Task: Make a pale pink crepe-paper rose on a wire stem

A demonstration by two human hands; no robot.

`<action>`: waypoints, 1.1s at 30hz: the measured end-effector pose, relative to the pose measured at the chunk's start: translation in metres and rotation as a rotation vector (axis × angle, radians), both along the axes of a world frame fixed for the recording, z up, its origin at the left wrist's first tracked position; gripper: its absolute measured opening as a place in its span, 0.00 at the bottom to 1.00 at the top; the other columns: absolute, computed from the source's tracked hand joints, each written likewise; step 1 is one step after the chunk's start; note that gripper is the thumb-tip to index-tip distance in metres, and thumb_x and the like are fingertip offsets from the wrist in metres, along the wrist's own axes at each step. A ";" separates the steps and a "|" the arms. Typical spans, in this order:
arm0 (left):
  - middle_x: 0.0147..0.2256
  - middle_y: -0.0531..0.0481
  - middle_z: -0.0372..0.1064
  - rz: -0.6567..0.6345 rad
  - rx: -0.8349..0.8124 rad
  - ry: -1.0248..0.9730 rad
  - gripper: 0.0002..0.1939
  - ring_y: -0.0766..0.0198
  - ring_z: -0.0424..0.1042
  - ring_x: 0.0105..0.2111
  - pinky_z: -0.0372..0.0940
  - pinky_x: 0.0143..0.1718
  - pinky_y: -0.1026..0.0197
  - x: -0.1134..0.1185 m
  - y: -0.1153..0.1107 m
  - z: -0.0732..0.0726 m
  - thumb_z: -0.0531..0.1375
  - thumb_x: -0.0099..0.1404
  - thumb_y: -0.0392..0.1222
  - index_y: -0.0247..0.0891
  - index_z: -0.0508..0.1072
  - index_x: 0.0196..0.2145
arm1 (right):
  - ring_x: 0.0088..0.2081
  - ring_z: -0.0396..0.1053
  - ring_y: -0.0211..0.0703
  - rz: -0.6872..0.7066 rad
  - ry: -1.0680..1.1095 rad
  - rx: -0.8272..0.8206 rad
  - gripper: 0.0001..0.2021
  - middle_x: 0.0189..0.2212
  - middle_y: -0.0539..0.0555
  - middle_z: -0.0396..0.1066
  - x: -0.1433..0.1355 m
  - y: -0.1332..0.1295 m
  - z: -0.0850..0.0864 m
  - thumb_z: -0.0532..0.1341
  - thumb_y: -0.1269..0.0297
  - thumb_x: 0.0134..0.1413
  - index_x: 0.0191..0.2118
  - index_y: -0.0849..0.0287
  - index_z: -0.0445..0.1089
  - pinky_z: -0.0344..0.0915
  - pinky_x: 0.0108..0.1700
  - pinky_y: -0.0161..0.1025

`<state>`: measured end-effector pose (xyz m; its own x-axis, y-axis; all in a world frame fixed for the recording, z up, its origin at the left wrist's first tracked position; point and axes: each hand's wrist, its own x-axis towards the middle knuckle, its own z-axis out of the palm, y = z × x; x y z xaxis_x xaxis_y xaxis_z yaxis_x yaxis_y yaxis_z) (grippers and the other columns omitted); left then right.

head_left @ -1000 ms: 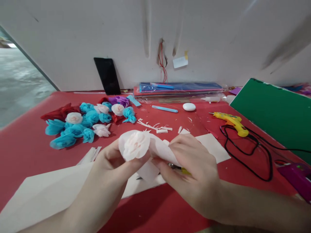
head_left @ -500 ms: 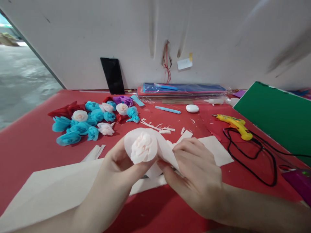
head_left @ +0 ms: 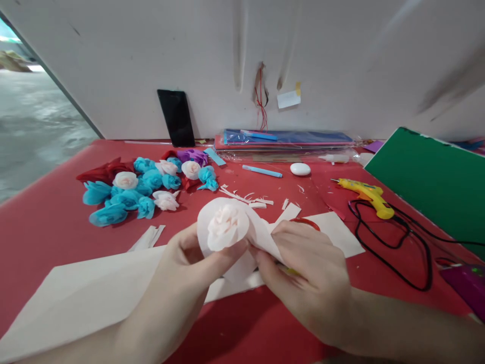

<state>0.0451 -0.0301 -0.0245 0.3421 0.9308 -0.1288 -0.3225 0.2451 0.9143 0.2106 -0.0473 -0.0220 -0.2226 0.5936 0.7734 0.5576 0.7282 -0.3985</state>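
A pale pink paper rose (head_left: 227, 225) is held up in front of me, its ruffled centre facing the camera. My left hand (head_left: 195, 270) is closed around its left side and base, with the thumb across the lower front. From the flower a pale paper strip (head_left: 264, 235) runs off to the right. The fingers and thumb of my right hand (head_left: 306, 273) pinch that strip. Under both hands lie sheets of pale paper (head_left: 102, 283). A red curved rim (head_left: 306, 222) shows behind my right knuckles; the rest of it is hidden.
Blue, red, purple and pale paper flowers (head_left: 127, 199) lie at left. A yellow glue gun (head_left: 366, 194) with a looped black cord is at right, before a green board (head_left: 432, 177). A phone (head_left: 176, 118) leans on the wall. Paper scraps (head_left: 259, 203) lie beyond my hands.
The rose and both hands have shifted slightly right, and the rose is turned a little. The red rim behind my right hand has come into view. Both hands keep their hold.
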 end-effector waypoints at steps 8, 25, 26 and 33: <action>0.33 0.51 0.81 -0.127 -0.022 -0.055 0.08 0.52 0.80 0.36 0.76 0.43 0.53 -0.003 0.002 0.005 0.72 0.53 0.44 0.51 0.83 0.33 | 0.20 0.55 0.32 0.015 0.162 -0.387 0.14 0.16 0.46 0.58 0.001 -0.003 0.013 0.58 0.74 0.55 0.19 0.62 0.65 0.53 0.21 0.32; 0.26 0.55 0.78 -0.142 0.061 -0.014 0.07 0.60 0.72 0.23 0.71 0.27 0.59 -0.003 0.018 0.003 0.72 0.51 0.53 0.53 0.83 0.28 | 0.23 0.53 0.32 0.133 0.684 -1.091 0.10 0.18 0.47 0.57 0.000 0.002 0.024 0.63 0.62 0.47 0.21 0.63 0.71 0.53 0.23 0.30; 0.26 0.55 0.78 -0.152 0.061 -0.012 0.07 0.61 0.71 0.22 0.71 0.26 0.60 -0.003 0.018 0.002 0.72 0.51 0.52 0.52 0.83 0.27 | 0.23 0.53 0.33 0.120 0.681 -1.103 0.10 0.18 0.47 0.57 0.000 0.002 0.024 0.63 0.62 0.46 0.21 0.63 0.71 0.54 0.23 0.30; 0.26 0.56 0.78 -0.176 0.050 -0.024 0.04 0.62 0.71 0.21 0.70 0.26 0.61 -0.005 0.016 -0.002 0.72 0.52 0.44 0.53 0.83 0.28 | 0.23 0.54 0.32 0.193 0.688 -1.129 0.09 0.19 0.47 0.58 -0.002 0.000 0.026 0.61 0.64 0.47 0.22 0.63 0.71 0.55 0.24 0.29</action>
